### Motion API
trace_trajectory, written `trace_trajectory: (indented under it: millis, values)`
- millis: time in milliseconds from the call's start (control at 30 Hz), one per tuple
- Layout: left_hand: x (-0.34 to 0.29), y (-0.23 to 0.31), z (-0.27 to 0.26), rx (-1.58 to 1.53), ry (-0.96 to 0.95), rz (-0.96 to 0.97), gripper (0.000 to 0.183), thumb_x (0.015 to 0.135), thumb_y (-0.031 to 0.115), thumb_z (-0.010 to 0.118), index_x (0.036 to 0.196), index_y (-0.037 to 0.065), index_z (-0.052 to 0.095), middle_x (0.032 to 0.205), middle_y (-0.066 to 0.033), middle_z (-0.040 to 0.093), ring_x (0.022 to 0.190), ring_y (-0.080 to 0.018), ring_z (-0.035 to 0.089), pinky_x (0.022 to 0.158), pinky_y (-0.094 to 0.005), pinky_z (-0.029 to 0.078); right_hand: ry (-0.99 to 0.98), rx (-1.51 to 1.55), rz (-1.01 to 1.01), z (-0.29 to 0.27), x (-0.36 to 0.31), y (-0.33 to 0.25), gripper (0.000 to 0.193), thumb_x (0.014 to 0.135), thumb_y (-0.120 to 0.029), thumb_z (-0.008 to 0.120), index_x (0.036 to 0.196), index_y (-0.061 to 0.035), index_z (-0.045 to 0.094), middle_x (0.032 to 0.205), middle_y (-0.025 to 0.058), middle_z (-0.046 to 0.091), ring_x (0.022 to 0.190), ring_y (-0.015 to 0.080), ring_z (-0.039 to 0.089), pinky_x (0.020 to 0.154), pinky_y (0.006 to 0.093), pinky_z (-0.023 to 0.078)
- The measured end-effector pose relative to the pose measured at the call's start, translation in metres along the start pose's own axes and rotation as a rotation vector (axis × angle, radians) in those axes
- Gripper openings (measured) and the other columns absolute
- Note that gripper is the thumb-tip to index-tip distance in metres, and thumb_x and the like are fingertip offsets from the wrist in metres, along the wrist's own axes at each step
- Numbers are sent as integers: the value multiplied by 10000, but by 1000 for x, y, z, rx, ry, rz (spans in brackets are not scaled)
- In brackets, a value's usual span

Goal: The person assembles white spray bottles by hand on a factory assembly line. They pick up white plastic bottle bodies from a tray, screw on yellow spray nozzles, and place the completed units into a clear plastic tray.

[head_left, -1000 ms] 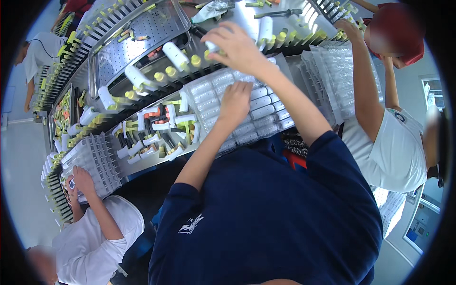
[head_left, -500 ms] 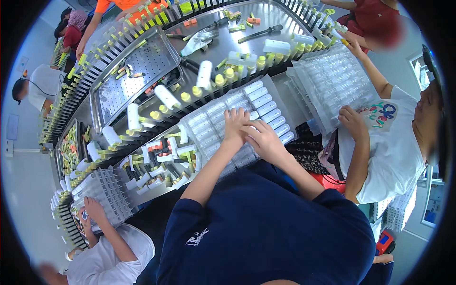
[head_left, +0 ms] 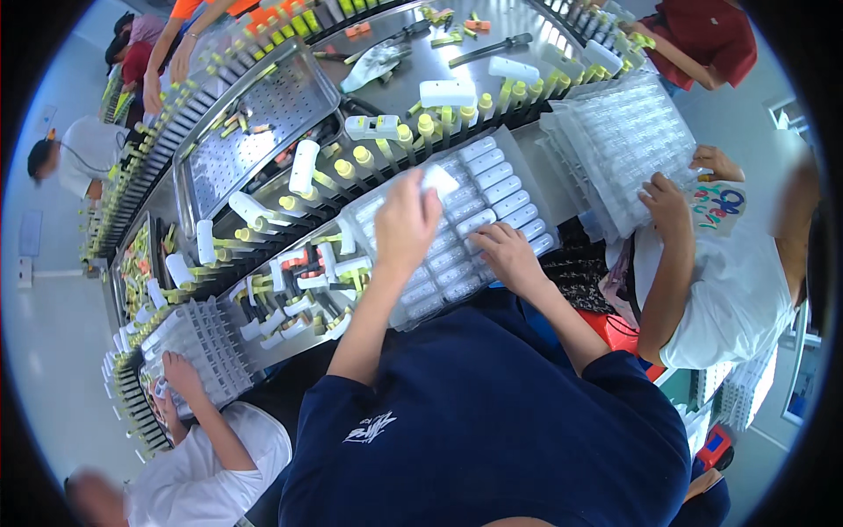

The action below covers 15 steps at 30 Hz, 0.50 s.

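A clear plastic compartment tray (head_left: 446, 279) lies in front of me, with rows of white oblong plastic pieces (head_left: 501, 190) in its right part. My left hand (head_left: 407, 224) is lifted over the tray's middle. It is closed, slightly blurred, and a bright white plastic piece (head_left: 440, 181) shows at its fingertips. My right hand (head_left: 512, 256) rests low on the tray, fingers apart and bent, their tips touching the pieces near another white piece (head_left: 475, 223) in the second column. What lies beneath these fingers is hidden.
Beyond the tray runs a curved rack of yellow-topped pegs (head_left: 362, 156), some bearing white pieces (head_left: 304, 167). Loose assorted parts (head_left: 303, 285) lie to the left. A co-worker's hands (head_left: 672, 204) hold stacked trays (head_left: 619, 132) at right; another person works at a tray (head_left: 206, 338) at lower left.
My hands have parted: the left has risen and moved left with a white piece, the right has shifted slightly right and down. White pieces on the pegs stand in different places.
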State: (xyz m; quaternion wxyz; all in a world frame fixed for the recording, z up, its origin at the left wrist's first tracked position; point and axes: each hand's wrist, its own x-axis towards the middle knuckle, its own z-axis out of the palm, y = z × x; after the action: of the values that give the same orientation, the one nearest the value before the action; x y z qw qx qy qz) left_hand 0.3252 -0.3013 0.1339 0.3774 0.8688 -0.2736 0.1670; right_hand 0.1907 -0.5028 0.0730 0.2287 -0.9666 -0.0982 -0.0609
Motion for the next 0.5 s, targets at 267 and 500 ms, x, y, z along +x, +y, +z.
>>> trace_trajectory:
  millis: [267,500]
  values:
    - [77,-67,-125,299,-123,225,387,978,212,719,1330,60,670,1248,-130,707,1186,-363,621,1022,-451,478,-70,-85,-87,5,10,13,453,863,-146,792,1299,-176,675,1246,11,650,1215,249,603,980,435,484]
    - [52,-99,-135,474,-186,64,547,911,287,774,1409,137,607,1169,-146,706,1073,-394,677,925,-492,537,-151,-186,-234,4,25,19,425,856,-213,810,1257,-164,676,1204,14,645,1186,241,611,1019,419,468]
